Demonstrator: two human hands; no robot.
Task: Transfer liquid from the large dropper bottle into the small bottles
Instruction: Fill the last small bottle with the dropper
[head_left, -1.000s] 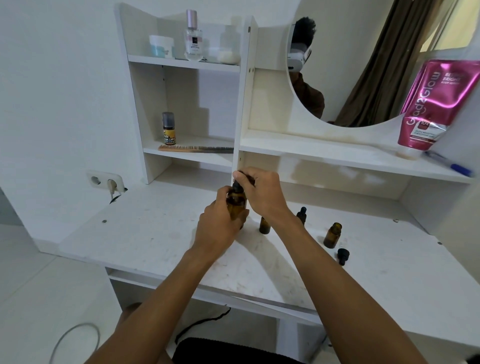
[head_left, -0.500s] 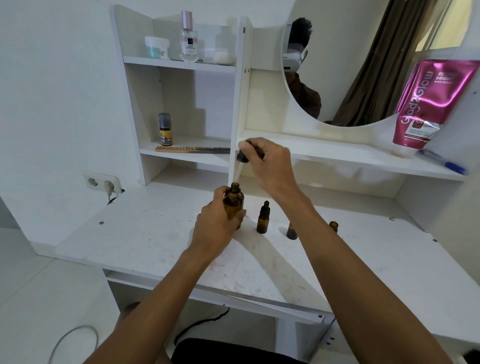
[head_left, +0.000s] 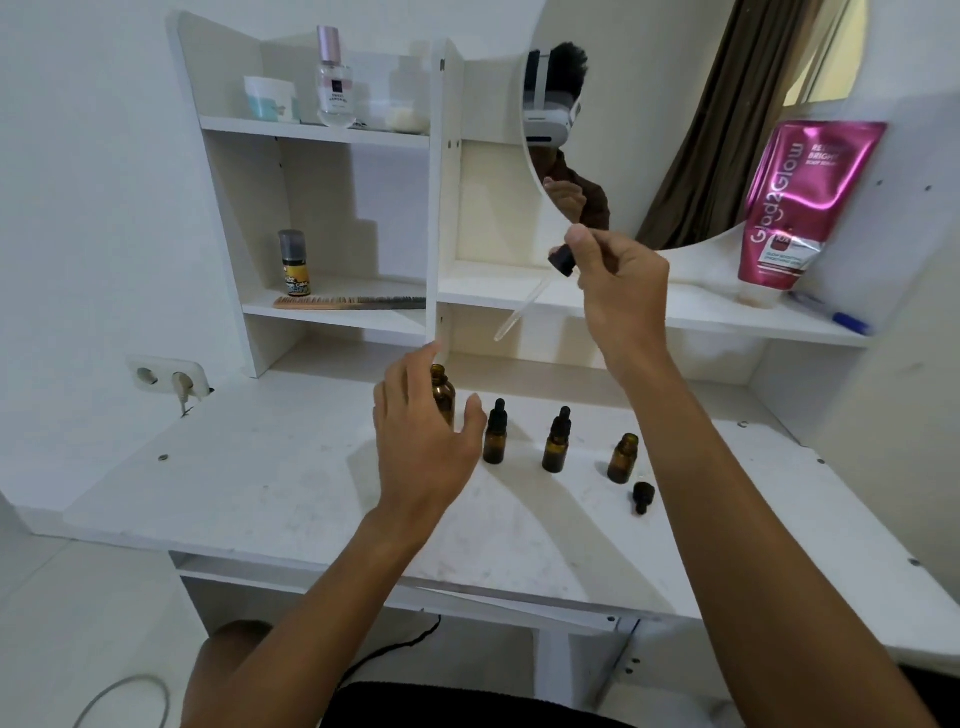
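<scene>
Pinching the dropper (head_left: 540, 283) in your right hand (head_left: 621, 283), its tilted glass tip could drip before reaching the uncapped small bottle (head_left: 622, 458) below. Your left hand (head_left: 423, 441) hangs spread beside the large bottle (head_left: 442, 395), leaving it easily knocked.

The front of the white desk (head_left: 291, 499) lies bare, giving open passage toward the row of bottles. Across the middle stand the large amber bottle (head_left: 443, 397), two capped small bottles (head_left: 494, 432) (head_left: 557, 440) and an uncapped small bottle (head_left: 623, 458), with narrow gaps between them. A loose black cap (head_left: 643, 497) lies just in front of the uncapped one. Overhead, the shelf (head_left: 675, 312) and the upright divider (head_left: 441, 208) limit room behind the row.
</scene>
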